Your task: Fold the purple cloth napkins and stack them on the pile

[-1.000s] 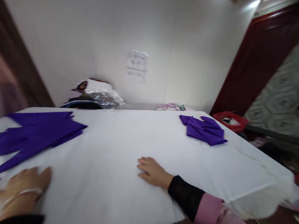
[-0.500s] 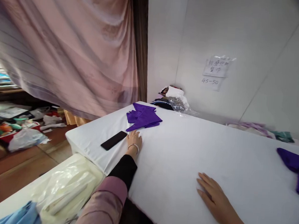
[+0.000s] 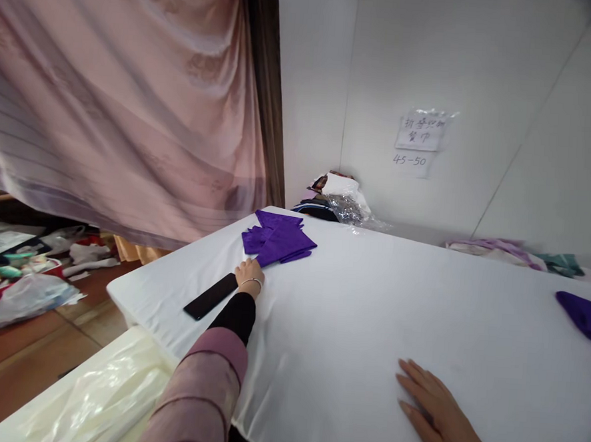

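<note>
My left hand (image 3: 249, 275) reaches across the white-covered table (image 3: 354, 318), its fingers curled down on the near corner of a folded purple cloth napkin (image 3: 284, 239). The fingertips are partly hidden behind the knuckles. A black phone (image 3: 211, 296) lies right beside this hand, its far end close to the fingers. My right hand (image 3: 431, 409) rests on the table at the lower right, fingers stretched out and nothing in it. Another purple cloth (image 3: 584, 317) lies at the right edge, partly cut off.
A pink curtain (image 3: 182, 107) hangs at left. Against the wall sits a pile of fabrics and clear plastic (image 3: 349, 201), below a handwritten sign (image 3: 419, 134). Pale plastic sheeting (image 3: 105, 383) covers the lower left surface. A plastic bag (image 3: 33, 298) and clutter lie on the floor.
My left hand has moved from beside the phone to the purple napkin's near corner, and its fingers have curled. The view has shifted slightly; my right hand stays flat.
</note>
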Demonstrator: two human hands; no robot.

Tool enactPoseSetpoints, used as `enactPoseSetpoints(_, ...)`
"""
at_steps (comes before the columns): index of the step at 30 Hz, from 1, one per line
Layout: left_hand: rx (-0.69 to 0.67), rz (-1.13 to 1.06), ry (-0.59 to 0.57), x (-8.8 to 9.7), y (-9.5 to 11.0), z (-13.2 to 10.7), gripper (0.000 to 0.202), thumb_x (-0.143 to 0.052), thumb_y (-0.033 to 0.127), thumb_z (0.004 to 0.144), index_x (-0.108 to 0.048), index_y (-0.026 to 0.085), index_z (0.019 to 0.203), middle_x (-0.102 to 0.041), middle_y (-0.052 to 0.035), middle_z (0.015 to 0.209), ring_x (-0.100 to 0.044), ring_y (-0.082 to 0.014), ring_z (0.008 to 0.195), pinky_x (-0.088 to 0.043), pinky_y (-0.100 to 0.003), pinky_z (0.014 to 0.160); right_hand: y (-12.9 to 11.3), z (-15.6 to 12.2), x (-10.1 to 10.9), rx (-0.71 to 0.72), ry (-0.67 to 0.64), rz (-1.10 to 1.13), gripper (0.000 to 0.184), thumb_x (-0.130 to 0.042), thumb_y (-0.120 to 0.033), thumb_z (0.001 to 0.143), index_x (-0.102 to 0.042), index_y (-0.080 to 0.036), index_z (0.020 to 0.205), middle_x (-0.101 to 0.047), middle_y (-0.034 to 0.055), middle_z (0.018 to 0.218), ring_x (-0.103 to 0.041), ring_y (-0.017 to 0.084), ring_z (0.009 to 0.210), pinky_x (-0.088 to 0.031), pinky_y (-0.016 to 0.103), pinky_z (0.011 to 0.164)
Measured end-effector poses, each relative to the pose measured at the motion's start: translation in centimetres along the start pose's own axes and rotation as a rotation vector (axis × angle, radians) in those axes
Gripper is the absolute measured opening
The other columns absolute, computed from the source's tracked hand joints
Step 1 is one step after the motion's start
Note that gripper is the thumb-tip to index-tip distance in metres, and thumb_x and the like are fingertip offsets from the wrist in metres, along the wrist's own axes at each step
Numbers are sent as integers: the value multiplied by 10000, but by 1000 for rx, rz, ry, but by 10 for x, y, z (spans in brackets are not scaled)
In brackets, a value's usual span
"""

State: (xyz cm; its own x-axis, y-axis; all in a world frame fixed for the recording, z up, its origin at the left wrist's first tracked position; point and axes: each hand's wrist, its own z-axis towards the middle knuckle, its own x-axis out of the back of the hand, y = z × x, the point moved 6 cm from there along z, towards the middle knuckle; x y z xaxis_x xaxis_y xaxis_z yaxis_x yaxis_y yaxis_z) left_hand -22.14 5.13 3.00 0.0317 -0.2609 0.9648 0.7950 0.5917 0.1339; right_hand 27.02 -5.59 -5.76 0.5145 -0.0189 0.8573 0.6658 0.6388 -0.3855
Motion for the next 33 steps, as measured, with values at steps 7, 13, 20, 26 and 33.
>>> enactPoseSetpoints(7,15,-49,-57,4,-4,10,269,-518,363,886,-616,151,1019,-641,-77,1065,-591,-207,1010,-458,-443,904,-5,1,4,-21,-13,-2,445,-519,-399,881,-491,-367,1324,-421,-6,1424,-375,279,1320,-348,515,1077)
enactPoseSetpoints(13,-99,-239,61,36,34,4,327,-390,224,893,-617,193,1125,-640,-109,1175,-590,-251,1079,-449,-380,909,-8,3,7,-45,-11,50,422,-519,-406,878,-531,-344,1295,-452,14,1404,-399,287,1304,-348,529,1071)
enactPoseSetpoints(20,-632,-505,81,55,154,-80,330,-432,115,833,-609,156,1109,-637,-67,1205,-565,-158,1127,-404,-259,1005,5,5,18,-296,75,398,446,-536,-472,853,-580,-284,1255,-531,60,1343,-469,289,1255,-395,489,1043)
enactPoseSetpoints(26,-1299,-632,-126,45,247,-270,204,-543,170,805,-655,236,962,-695,43,1085,-600,-93,1049,-430,-181,957,17,7,42,-500,273,968,575,-517,-528,857,-449,-257,1359,-503,109,1368,-523,274,1202,-462,451,979)
enactPoseSetpoints(33,-1813,-709,-364,27,261,-383,165,-556,186,810,-654,123,927,-691,-81,1037,-591,-173,1053,-418,-261,1001,11,12,48,-463,67,1071,503,-652,-471,775,-603,-208,1201,-596,111,1264,-559,267,1154,-410,442,1023)
